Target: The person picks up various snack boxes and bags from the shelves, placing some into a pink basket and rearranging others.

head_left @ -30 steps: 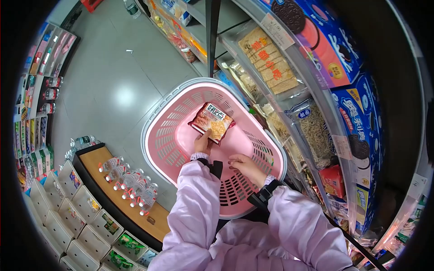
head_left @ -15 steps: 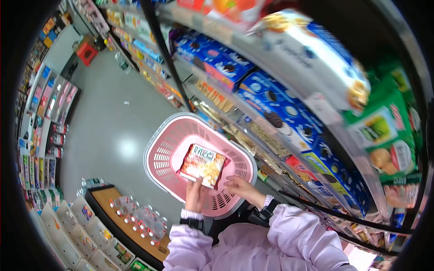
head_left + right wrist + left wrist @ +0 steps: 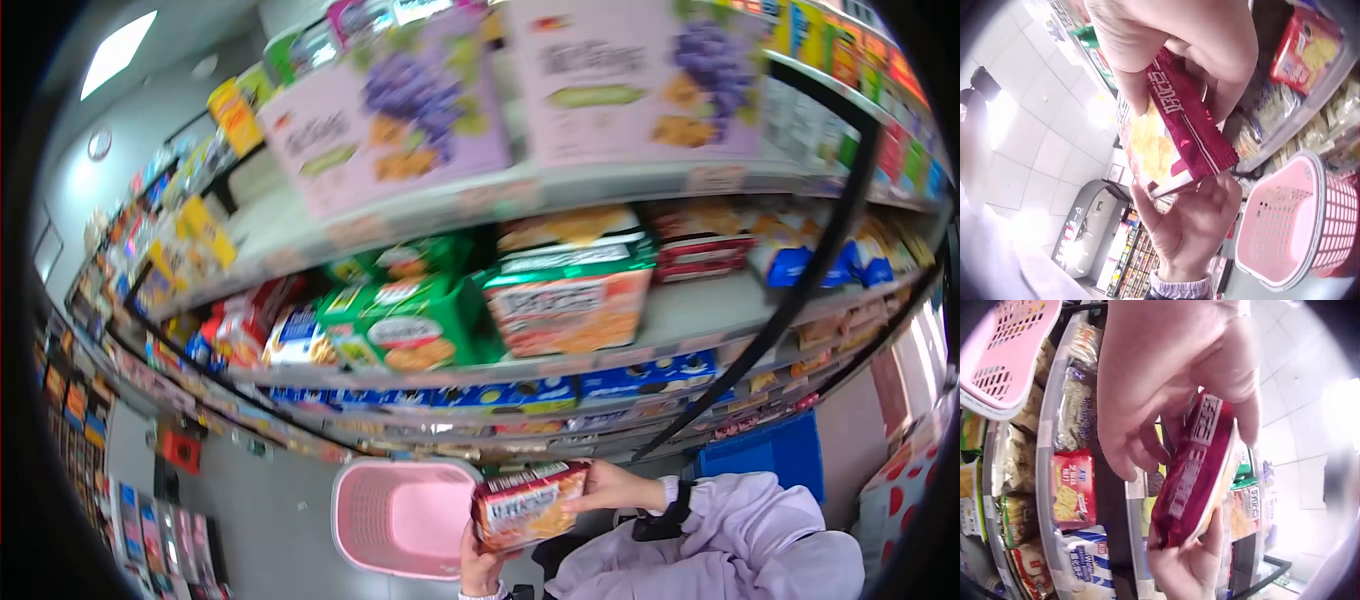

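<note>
A maroon-and-white biscuit packet (image 3: 525, 508), with golden crackers pictured on its front, is held up in both hands. My right hand (image 3: 618, 488) grips its right end, thumb on the front and fingers behind, as the right wrist view shows. At the opposite end, my left hand (image 3: 482, 565) holds it between thumb and fingers. In the left wrist view the packet (image 3: 1191, 472) shows its narrow maroon side with white lettering. Beyond the packet, lower left in the head view, the pink basket (image 3: 425, 520) stands with no goods visible in it.
Shelves in front carry purple grape-picture boxes (image 3: 640, 85), a green biscuit bag (image 3: 410, 325) and a green-topped packet (image 3: 570, 290). Blue boxes (image 3: 645, 375) line the shelf below. A black shelf post (image 3: 770, 310) slants down on the right. A blue bin (image 3: 765, 455) stands at lower right.
The packet has been lifted out of the basket and turned. My right hand, beside it before, now grips it too. The head view has swung up and right toward the shelves.
</note>
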`<state>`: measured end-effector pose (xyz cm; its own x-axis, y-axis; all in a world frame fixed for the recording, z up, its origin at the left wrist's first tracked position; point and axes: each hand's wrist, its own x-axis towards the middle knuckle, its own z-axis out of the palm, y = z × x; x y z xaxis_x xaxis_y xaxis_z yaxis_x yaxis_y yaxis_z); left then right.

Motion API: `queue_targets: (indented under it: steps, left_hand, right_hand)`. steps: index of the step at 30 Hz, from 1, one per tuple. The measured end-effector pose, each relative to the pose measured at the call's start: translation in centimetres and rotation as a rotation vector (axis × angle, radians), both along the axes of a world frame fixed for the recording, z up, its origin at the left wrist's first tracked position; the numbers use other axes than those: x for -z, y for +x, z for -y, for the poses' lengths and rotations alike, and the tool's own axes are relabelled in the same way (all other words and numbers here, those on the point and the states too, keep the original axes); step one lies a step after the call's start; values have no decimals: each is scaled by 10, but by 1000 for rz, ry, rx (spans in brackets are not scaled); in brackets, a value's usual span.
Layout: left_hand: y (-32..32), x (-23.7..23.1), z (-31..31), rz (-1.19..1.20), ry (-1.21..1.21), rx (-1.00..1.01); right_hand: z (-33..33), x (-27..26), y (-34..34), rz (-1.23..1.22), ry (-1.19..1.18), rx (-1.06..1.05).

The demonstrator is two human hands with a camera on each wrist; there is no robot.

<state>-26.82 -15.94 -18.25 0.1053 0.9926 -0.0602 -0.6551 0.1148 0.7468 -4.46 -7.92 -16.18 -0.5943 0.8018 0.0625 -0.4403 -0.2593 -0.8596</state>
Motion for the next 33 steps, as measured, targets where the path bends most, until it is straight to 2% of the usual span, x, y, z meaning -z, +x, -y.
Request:
queue_targets:
  steps: [2,3,4,6,7,8,11,13,14,16,17,18,20,22,23,28,30,33]
  left_hand:
    - [49,-57,-17,-17,182,-31]
    - [36,-32,-4,3,162,104]
    - [41,-24,-5,-56,136,144]
    - [65,-41,-5,-176,87,266]
    - [73,-43,-5,-287,22,329]
    - [77,-34,-6,-405,60,343]
    - [100,-39,-5,-501,88,268]
    - [118,-65,-6,-520,137,199]
    - [123,-90,-2,-468,-47,196]
    - [136,-107,-8,-585,128,60]
    - [139,-112,-13,-455,55,59]
    - [141,-126,-9,-584,-49,-34]
    - [139,-135,-33,-576,302,-62]
    - [160,-170,-42,-578,496,-146]
    - [166,-179,-46,-618,529,-227]
    - [203,-211,-74,-696,645,-336]
    - [216,-216,-85,-723,693,-334]
    - [223,-217,-101,-747,727,-292]
  right_hand:
    - [5,-3,49,138,17,-105]
    - [9,-7,68,182,21,-95]
    - [14,-9,86,224,84,-67]
    - [26,-9,113,274,128,-21]
    - [30,-7,123,260,135,3]
    - [34,-5,132,248,139,22]
    - [40,-19,153,253,141,60]
    - [41,-34,163,244,168,71]
    - [40,-44,166,215,187,86]
    - [40,-63,174,161,228,118]
    - [40,-60,176,224,300,248]
    - [43,-64,183,294,400,302]
    - [46,-101,204,435,605,416]
    - [51,-119,224,485,667,492]
    - [54,-126,234,460,631,547]
    - [41,-156,272,336,610,951]
    - [20,-164,284,252,629,903]
    - [-16,-173,294,186,579,708]
